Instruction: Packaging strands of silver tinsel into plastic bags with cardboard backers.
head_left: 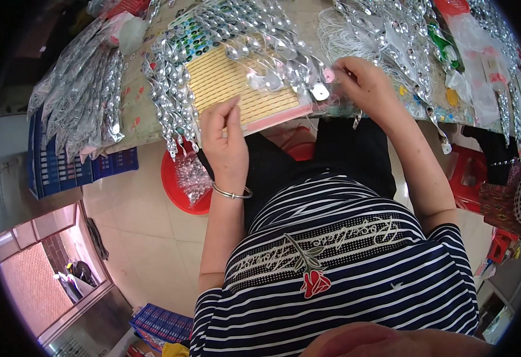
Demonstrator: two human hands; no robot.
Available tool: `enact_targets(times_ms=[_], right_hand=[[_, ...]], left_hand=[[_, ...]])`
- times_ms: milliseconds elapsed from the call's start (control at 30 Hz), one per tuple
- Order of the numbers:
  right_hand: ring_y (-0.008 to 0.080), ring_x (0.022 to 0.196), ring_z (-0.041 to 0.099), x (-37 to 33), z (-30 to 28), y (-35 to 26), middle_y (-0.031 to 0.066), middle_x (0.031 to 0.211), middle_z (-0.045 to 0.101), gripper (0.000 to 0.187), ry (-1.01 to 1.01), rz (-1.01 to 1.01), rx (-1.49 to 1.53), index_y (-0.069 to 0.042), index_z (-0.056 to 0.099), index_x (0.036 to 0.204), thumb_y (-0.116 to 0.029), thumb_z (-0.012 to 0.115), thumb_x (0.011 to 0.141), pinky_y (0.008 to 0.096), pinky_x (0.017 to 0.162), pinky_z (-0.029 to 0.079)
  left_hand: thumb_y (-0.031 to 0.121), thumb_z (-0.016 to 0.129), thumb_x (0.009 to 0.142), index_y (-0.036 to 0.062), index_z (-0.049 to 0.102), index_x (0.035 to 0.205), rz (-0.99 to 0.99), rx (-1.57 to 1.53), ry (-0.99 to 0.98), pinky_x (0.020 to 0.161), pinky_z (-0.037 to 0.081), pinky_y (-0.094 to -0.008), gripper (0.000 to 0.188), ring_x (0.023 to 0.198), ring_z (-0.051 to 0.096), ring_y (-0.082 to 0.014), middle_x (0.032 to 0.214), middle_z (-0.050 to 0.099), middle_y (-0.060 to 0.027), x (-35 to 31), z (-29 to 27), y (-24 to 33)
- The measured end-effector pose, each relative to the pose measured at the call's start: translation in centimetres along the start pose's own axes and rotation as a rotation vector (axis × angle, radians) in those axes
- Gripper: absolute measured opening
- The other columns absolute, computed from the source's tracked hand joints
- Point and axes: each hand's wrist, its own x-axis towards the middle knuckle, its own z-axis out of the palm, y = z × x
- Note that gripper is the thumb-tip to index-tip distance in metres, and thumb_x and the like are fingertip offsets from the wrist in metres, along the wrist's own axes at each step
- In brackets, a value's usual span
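My left hand is at the near left edge of a board bearing a sheet of yellow strips with rows of small dark marks. Its thumb and forefinger are pinched together; whatever is between them is too small to make out. At the board's right side my right hand has its fingers closed, partly blurred, beside the end of a shiny silver twisted strand. A white tag-like end piece and a pink spot lie by those fingertips. What the right fingers grip is unclear.
Bundles of silver twisted strands cover the table, some hanging over its edge. White threads and a green roll lie to the right. Below the table stands a red basin with a clear bag. Blue boxes are left.
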Motion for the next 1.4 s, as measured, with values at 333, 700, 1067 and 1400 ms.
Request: enact_targets(times_ms=[333,700,1067,1400], right_hand=[[0.0126,0.065,0.057,-1.3,2.3,-4.7,0.0086,0.073,0.061,0.021,-0.175,0.042,0.261,0.004,0.061,0.106,-0.013,0.058,0.093,0.0278,0.062,0.046],[0.0349,0.073,0.064,-2.5,3.2,-4.1,0.0175,0.080,0.065,0.027,-0.190,0.117,0.308,0.000,0.057,0.111,-0.017,0.058,0.090,0.0404,0.065,0.049],[0.0191,0.071,0.064,-2.4,3.2,-4.6,0.0128,0.079,0.065,0.024,-0.153,0.055,0.311,0.001,0.059,0.113,-0.008,0.056,0.092,0.0310,0.065,0.048],[0.0365,0.074,0.065,-2.7,2.8,-4.4,0.0181,0.078,0.065,0.023,-0.112,-0.016,0.310,-0.002,0.060,0.108,-0.012,0.054,0.089,0.0432,0.065,0.050]], left_hand=[[0.004,0.061,0.090,0.0021,0.067,0.107,-0.166,0.097,0.060,0.079,0.046,-0.0277,0.018,0.086,0.057,-0.0159,0.094,0.059,-0.0069,-0.3,-4.4,-2.5],[0.004,0.069,0.081,0.0023,0.061,0.088,0.215,0.061,-0.063,0.068,0.045,-0.0338,0.011,0.073,0.056,-0.0252,0.083,0.060,-0.0098,-4.9,-1.0,0.1],[0.009,0.069,0.082,0.0028,0.068,0.086,0.329,0.212,-0.313,0.070,0.048,-0.0364,0.008,0.077,0.060,-0.0285,0.081,0.065,-0.0097,-1.3,2.4,1.2],[0.011,0.068,0.082,0.0019,0.063,0.104,0.292,0.271,-0.219,0.077,0.049,-0.0377,0.024,0.089,0.060,-0.0313,0.099,0.062,-0.0132,0.3,3.9,0.4]])
